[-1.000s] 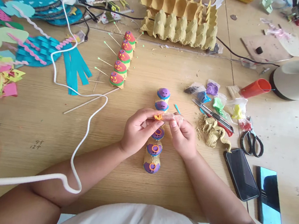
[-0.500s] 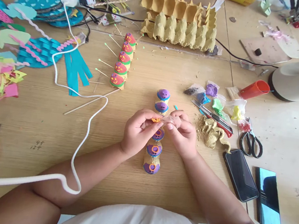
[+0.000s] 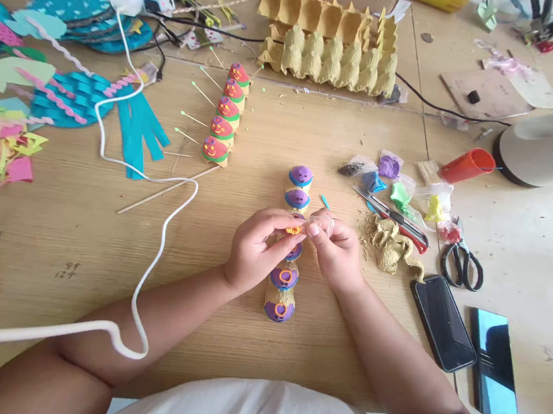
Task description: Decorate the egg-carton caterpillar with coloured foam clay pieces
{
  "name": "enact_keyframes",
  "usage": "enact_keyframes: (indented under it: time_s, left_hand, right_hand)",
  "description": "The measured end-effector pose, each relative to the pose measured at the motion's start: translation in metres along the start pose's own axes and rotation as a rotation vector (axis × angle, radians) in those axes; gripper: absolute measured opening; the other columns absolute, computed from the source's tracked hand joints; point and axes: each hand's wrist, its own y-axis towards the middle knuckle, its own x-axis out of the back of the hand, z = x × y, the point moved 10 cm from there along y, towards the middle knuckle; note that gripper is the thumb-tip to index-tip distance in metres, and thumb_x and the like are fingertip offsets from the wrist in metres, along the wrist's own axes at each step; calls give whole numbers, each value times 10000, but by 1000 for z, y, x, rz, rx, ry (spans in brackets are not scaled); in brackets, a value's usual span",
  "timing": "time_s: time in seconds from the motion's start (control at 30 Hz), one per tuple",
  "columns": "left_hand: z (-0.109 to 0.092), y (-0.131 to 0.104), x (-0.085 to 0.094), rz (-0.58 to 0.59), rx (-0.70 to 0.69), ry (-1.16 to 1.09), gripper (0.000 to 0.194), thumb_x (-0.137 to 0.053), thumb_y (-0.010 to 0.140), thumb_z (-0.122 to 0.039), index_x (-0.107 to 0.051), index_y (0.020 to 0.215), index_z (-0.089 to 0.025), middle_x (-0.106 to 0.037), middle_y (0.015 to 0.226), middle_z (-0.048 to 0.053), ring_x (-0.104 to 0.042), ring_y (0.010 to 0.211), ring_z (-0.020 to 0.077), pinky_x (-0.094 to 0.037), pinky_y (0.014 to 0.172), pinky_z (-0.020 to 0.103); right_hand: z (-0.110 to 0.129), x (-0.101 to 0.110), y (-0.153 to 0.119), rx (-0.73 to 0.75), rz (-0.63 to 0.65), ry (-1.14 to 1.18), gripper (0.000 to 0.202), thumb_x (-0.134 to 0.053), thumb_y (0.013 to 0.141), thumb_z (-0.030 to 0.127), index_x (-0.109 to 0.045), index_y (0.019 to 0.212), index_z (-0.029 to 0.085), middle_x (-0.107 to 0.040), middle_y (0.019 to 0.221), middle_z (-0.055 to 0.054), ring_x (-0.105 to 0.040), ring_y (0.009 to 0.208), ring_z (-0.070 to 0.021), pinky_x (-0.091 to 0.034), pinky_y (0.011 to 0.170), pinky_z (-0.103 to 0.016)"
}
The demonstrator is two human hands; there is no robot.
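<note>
Between the fingertips of my left hand (image 3: 260, 249) is a small lump of orange modelling clay (image 3: 294, 230). My right hand (image 3: 336, 248) pinches a small clear plastic bag (image 3: 323, 223), its fingertips meeting those of the left. Both hands hover over a strip of egg-carton bumps (image 3: 282, 295) lying lengthwise in front of me. Each visible bump has a purple clay top with a blue rim and small dark dots; the nearer ones carry orange clay rings (image 3: 285, 276). My fingers partly cover the middle bumps.
A finished-looking red and green egg-carton strip (image 3: 223, 128) lies further back, left. Bagged clays (image 3: 402, 194), a utility knife (image 3: 396, 218), black scissors (image 3: 462, 263) and phones (image 3: 444, 323) are at right. A white cable (image 3: 165, 233) crosses the left side; egg cartons (image 3: 337, 60) stand behind.
My hands have drawn closer together, and the right fingertips now touch the left ones. The orange clay sits slightly lower and further right, while the plastic bag looks more bunched up.
</note>
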Motion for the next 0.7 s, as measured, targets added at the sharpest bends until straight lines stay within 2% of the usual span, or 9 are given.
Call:
enact_keyframes:
  time_s: [0.07,0.17,0.3,0.4,0.53,0.7]
  left_hand:
    - [7,-1,2,-37,68,-78,138,-780,916,-250,-752,1046,-214,-785,1040,47,-759,941,145,-621,799,246]
    - [19,-2,1,-65,174,-219,137,-794,906,-274,-761,1020,-205,-805,998,45,-776,914,144,-630,819,246]
    - [39,-6,-4,-71,350,-411,181,-816,889,-316,-767,1034,-220,-824,994,36,-789,915,153,-638,835,260]
    - [50,-10,-9,-63,449,-519,216,-816,890,-361,-768,1046,-220,-825,993,36,-785,888,148,-639,779,243]
    - [57,-15,-10,-85,513,-549,238,-813,889,-401,-757,1011,-204,-804,940,17,-762,802,118,-627,731,210]
    - [55,-15,-9,-68,497,-505,239,-759,934,-429,-745,1018,-206,-780,930,14,-745,792,112,-622,746,211]
  right_hand:
    - [-5,0,-1,-34,3,43,235,-768,937,358,-744,730,247,-632,756,20,-569,745,-124,-492,735,-274]
    - [-12,-4,-1,-77,42,73,229,-740,949,425,-780,791,264,-682,807,-2,-618,798,-154,-540,799,-312]
    - [-16,-11,-2,-129,120,62,293,-681,962,533,-812,886,283,-730,893,-37,-674,878,-208,-576,887,-388]
    - [-15,-9,-2,-109,105,36,325,-663,961,571,-824,926,292,-729,881,-40,-679,913,-223,-577,909,-402]
    - [-18,-6,-4,-116,84,67,328,-636,982,569,-827,986,303,-727,887,-36,-672,891,-211,-566,906,-387]
    - [-18,-4,-3,-94,85,34,348,-618,996,567,-809,973,276,-692,877,-27,-615,835,-184,-521,812,-341]
